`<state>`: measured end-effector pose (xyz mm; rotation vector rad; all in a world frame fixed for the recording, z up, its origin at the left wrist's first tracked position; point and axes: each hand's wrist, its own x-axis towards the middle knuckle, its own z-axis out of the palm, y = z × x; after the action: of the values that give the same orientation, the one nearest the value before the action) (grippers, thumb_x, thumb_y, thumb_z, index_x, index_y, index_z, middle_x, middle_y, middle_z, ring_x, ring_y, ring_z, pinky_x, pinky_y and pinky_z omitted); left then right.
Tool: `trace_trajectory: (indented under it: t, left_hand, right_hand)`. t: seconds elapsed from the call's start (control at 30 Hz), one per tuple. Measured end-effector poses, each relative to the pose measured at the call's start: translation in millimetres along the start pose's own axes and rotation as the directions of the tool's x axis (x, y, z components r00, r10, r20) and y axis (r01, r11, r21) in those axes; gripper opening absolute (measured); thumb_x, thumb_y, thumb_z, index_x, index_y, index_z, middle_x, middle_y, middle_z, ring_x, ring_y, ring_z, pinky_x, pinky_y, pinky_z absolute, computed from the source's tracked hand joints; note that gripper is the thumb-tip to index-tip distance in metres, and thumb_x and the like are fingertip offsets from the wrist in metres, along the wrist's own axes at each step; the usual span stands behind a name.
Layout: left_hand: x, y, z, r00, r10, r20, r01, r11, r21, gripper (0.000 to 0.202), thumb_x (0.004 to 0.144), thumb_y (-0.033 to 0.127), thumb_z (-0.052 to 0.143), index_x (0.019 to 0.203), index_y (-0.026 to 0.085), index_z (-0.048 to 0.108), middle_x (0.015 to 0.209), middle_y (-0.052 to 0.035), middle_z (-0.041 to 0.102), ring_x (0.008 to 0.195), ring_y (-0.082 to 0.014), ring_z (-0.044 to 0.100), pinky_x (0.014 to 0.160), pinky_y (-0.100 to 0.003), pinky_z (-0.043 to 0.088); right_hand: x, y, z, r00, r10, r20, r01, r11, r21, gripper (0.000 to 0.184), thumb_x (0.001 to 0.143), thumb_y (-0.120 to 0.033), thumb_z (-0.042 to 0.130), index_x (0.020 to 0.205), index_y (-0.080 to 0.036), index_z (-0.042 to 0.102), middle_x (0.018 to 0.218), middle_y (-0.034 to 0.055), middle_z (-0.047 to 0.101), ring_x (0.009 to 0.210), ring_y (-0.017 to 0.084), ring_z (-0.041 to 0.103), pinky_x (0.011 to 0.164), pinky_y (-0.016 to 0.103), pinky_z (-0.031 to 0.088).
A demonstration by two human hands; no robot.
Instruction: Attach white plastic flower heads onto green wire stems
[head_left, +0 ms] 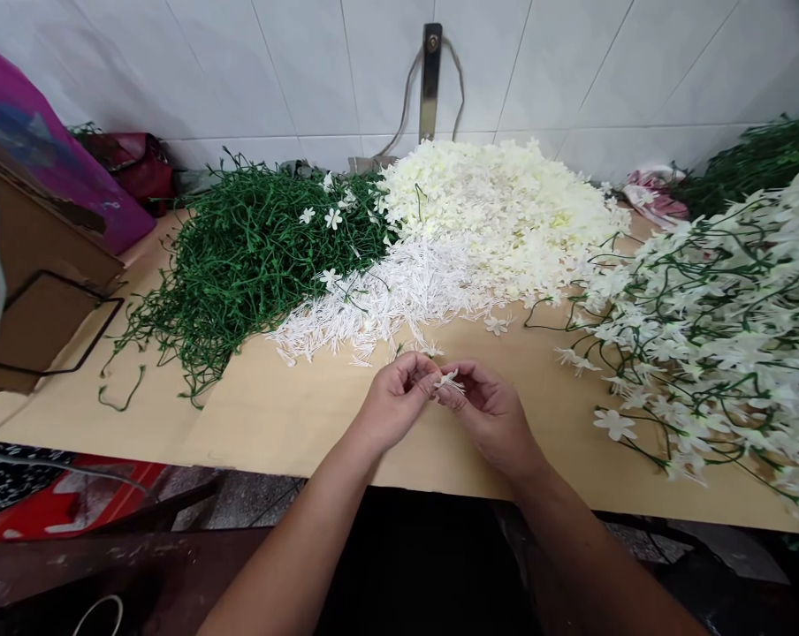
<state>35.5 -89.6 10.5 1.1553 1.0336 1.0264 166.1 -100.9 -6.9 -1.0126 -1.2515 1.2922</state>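
Observation:
Close together over the front of the board, my left hand (403,393) and my right hand (490,413) meet at the fingertips. Between them is a small white artificial flower (450,382), pinched by both hands, with thin white strands showing below its petals. My fingers partly cover it, so I cannot see whether a stem is attached. Just beyond my hands lies a heap of thin white stamen pieces (406,291). Behind that rises a large pile of cream-white petals (498,194). Green plastic stems (260,238) are heaped to the left, with a few white blossoms on them.
Many white flowers on green stems (718,327) spread over the right side of the brown board (286,415). A cardboard box (34,283) and purple bag (74,150) stand at left. A tiled wall (293,71) closes the back. One loose stem (122,393) lies front left.

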Motion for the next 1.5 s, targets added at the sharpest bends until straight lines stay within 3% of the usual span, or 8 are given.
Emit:
trace_trajectory:
  t: [0.5,0.73,0.93,1.13,1.2,1.3,1.4,1.5]
  left_hand:
    - [1,-1,-0.1,0.999,-0.032,-0.004,0.032,0.999,-0.038,0.018,0.068,0.030,0.060,0.066,0.016,0.049,0.060,0.0039,0.045,0.057,-0.0078,0.042,0.057,-0.022,0.034]
    - [-3,-4,-3.0,1.000,0.008,-0.015,-0.005,0.981,0.196,0.014,0.074,0.030,0.053,0.071,0.016,0.050,0.063,0.0025,0.048,0.062,-0.0101,0.046,0.060,-0.024,0.039]
    - [0,-1,-24.5,0.929,0.281,-0.239,0.020,0.610,0.792,0.016,0.077,0.031,0.050,0.084,0.018,0.057,0.083,-0.0043,0.057,0.077,-0.0167,0.052,0.071,-0.030,0.040]
    - [17,2,-23.0,0.963,0.206,-0.174,0.110,0.291,0.950,0.013,0.076,0.025,0.052,0.081,0.019,0.062,0.085,-0.0071,0.059,0.086,-0.0220,0.053,0.078,-0.035,0.038]
    - [21,1,-23.6,0.963,0.211,-0.167,0.092,0.324,0.942,0.010,0.076,0.022,0.051,0.074,0.019,0.061,0.081,-0.0052,0.060,0.082,-0.0200,0.054,0.075,-0.033,0.038]
    - [25,3,-33.5,0.939,0.260,-0.225,0.043,0.560,0.827,0.009,0.074,0.023,0.052,0.071,0.019,0.059,0.074,-0.0019,0.060,0.071,-0.0153,0.053,0.067,-0.028,0.038]
    - [23,15,-49.3,0.906,0.253,-0.340,-0.024,0.831,0.556,0.009,0.069,0.025,0.057,0.070,0.017,0.057,0.066,0.0003,0.058,0.062,-0.0120,0.051,0.060,-0.024,0.038]
    - [11,32,-61.4,0.909,0.184,-0.375,-0.089,0.963,0.255,0.017,0.061,0.029,0.066,0.067,0.015,0.057,0.061,0.0011,0.057,0.055,-0.0099,0.049,0.053,-0.022,0.037]
  right_hand:
    - [1,-3,-1,1.000,0.021,-0.010,-0.021,1.000,-0.019,0.021,0.069,-0.037,0.063,0.073,-0.019,0.054,0.065,-0.0010,0.055,0.058,0.010,0.051,0.056,0.025,0.048]
    - [-2,-3,1,0.997,-0.025,-0.068,0.022,0.999,-0.037,0.012,0.072,-0.029,0.061,0.073,-0.019,0.055,0.059,-0.0026,0.053,0.053,0.009,0.051,0.053,0.024,0.047]
    - [-1,-4,-6,0.991,-0.013,-0.134,0.001,0.996,-0.091,0.013,0.070,-0.029,0.061,0.072,-0.018,0.054,0.058,-0.0021,0.052,0.051,0.010,0.049,0.050,0.024,0.045]
    - [-3,-4,-8,0.999,0.018,-0.048,-0.024,0.993,-0.115,0.016,0.070,-0.033,0.060,0.072,-0.018,0.053,0.061,-0.0003,0.053,0.057,0.012,0.051,0.055,0.025,0.045]
    - [-4,-4,-11,0.999,0.045,-0.010,-0.046,0.988,-0.151,0.015,0.070,-0.032,0.059,0.071,-0.018,0.053,0.063,0.0004,0.053,0.059,0.013,0.051,0.056,0.026,0.044]
    - [-2,-4,-15,0.992,0.109,0.059,-0.096,0.977,-0.188,0.011,0.070,-0.028,0.057,0.071,-0.017,0.052,0.064,0.0002,0.052,0.061,0.012,0.049,0.058,0.026,0.042]
    - [6,-5,-10,0.973,0.162,0.163,-0.131,0.974,-0.185,0.009,0.069,-0.025,0.056,0.069,-0.017,0.051,0.063,-0.0009,0.050,0.059,0.011,0.047,0.058,0.026,0.040]
    - [21,-4,8,0.942,0.190,0.277,-0.149,0.976,-0.161,0.008,0.067,-0.023,0.055,0.066,-0.017,0.050,0.061,-0.0026,0.048,0.057,0.010,0.045,0.056,0.025,0.036]
